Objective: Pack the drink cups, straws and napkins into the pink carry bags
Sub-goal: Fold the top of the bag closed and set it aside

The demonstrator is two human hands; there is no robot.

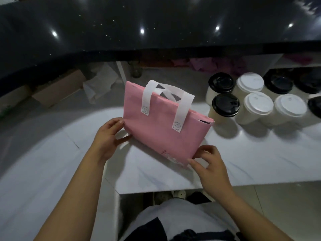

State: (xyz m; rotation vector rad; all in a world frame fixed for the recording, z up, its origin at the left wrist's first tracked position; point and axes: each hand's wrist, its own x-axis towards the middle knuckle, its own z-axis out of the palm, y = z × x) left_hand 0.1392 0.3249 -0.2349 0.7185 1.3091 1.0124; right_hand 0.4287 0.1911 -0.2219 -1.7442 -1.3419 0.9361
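both hands are pinching the pink carry bag (161,129), the left hand (108,136) nipping its left edge and the right hand (210,164) its near right corner, holding it tilted over the white marble counter (156,173), just left of the cups. its mouth is gaping only a sliver under the white handles (166,100), showing nothing of the inside. the lidded cups (258,103), black-topped and white-topped, are hiding their contents too, with the far right ones running off the frame.

There is one pink carry bag (161,129). Right of it stand three white-lidded cups (258,103) and five black-lidded cups (225,105), eight altogether. The two farthest black ones are dim, and one is cut off.
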